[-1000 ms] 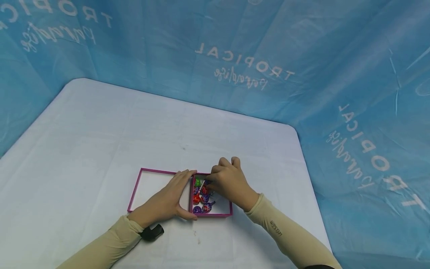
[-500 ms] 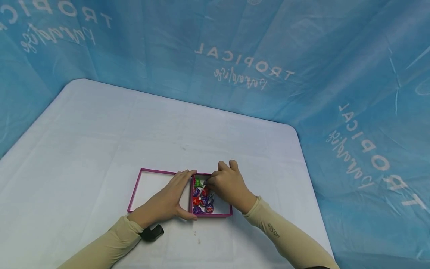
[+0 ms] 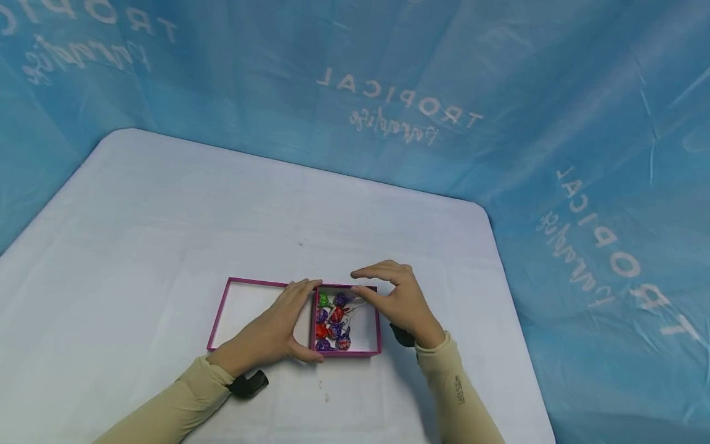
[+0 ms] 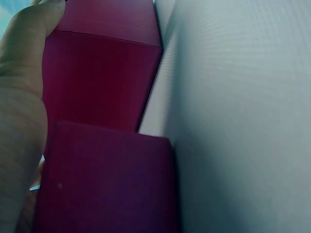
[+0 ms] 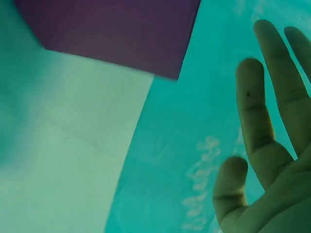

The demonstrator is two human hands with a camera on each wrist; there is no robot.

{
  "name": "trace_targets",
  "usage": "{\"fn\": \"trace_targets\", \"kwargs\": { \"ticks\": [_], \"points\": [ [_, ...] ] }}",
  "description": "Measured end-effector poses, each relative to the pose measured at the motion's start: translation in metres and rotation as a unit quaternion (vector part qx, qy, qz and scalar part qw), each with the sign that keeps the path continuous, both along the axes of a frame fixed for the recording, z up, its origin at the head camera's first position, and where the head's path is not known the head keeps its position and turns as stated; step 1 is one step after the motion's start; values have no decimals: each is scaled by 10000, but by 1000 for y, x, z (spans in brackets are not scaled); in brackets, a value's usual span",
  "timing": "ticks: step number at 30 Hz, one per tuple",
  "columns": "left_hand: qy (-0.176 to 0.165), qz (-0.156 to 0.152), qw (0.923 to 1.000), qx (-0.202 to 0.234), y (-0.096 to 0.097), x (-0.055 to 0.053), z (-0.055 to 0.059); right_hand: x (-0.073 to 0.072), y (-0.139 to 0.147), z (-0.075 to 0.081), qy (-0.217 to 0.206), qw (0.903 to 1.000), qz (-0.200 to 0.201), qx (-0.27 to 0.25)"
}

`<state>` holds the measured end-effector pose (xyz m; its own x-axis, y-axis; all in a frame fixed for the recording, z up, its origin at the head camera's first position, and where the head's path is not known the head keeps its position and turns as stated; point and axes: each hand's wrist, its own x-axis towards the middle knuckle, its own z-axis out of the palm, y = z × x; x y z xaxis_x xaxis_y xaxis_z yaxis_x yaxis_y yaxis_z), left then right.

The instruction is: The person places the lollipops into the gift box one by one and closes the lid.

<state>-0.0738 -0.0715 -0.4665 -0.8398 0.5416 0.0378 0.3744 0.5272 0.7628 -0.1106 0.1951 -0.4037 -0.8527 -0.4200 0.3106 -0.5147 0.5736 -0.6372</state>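
A magenta-rimmed box with a white inside holds several wrapped lollipops in the head view. Green, red and purple wrappers lie in its left half, with white sticks pointing right. My left hand grips the box near its left end, thumb at the front wall and fingers at the back. Under that hand lies a matching shallow lid, inside up. My right hand, holding nothing, hovers over the box's back right corner with fingers extended and thumb apart. The right wrist view confirms its spread fingers.
A white cloth covers the table, and small dark specks mark it in front of the box. Blue printed curtains stand along the back and sides. Black straps with camera housings sit at the wrists.
My right hand has let go of a purple lollipop at the back of the box, risen slightly to the right and spread its fingers. The left hand stays in place.
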Motion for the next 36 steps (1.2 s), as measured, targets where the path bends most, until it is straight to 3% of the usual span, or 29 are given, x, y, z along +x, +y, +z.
{"fn": "trace_targets", "kwargs": {
  "ticks": [6, 10, 13, 16, 18, 21, 23, 26, 30, 36],
  "points": [
    [68, 54, 9999, -97, 1, 1, 0, 5, 10, -10, -657, 9946, -230, -767],
    [580, 13, 9979, -274, 1, 1, -1, 8, 12, -16, -875, 9918, -401, -843],
    [998, -68, 9941, -429, 1, 0, -1, 9, 13, -19, -725, 9929, -562, -753],
    [1331, -30, 9886, -701, -1, -1, 0, 10, 17, -21, -144, 9961, -865, -81],
    [1587, 92, 9826, -961, -5, -1, 1, 11, 21, -20, 347, 9894, -1225, 699],
    [1977, 408, 9696, -1386, -13, -4, 6, 17, 30, -20, 858, 9604, -1886, 1862],
    [2197, 639, 9596, -1639, -21, -7, 10, 22, 37, -21, 951, 9424, -2204, 2330],
    [2336, 941, 9469, -2001, -35, -9, 15, 30, 47, -24, 825, 9302, -2420, 2633],
    [2276, 1140, 9379, -2358, -51, -7, 15, 35, 56, -28, 629, 9280, -2419, 2762],
    [2070, 994, 9416, -2464, -63, -4, 14, 30, 60, -23, 570, 9328, -2261, 2749]
  ]
}}
